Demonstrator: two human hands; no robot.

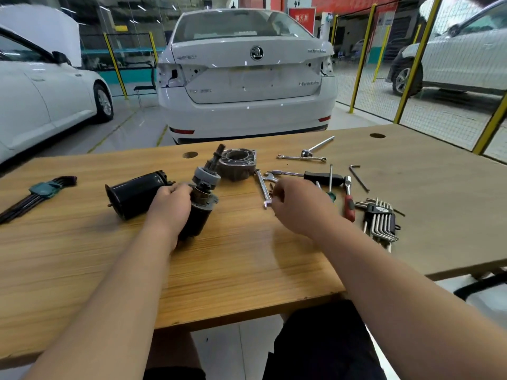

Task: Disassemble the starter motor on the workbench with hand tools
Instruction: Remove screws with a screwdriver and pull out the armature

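The starter motor [205, 185], a dark core with grey collar and bare shaft, lies mid-workbench [233, 259], gripped by the left hand [171, 207]. Its black casing [134, 197] lies just left and its aluminium nose housing [237, 163] behind. The right hand [299, 208] curls over a wrench [262, 187]; whether it pinches the wrench cannot be told.

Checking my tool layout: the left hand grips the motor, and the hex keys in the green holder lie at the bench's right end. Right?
No. The head view shows the hex keys in the green holder at the bench's left end, not its right. The left hand does grip the motor.
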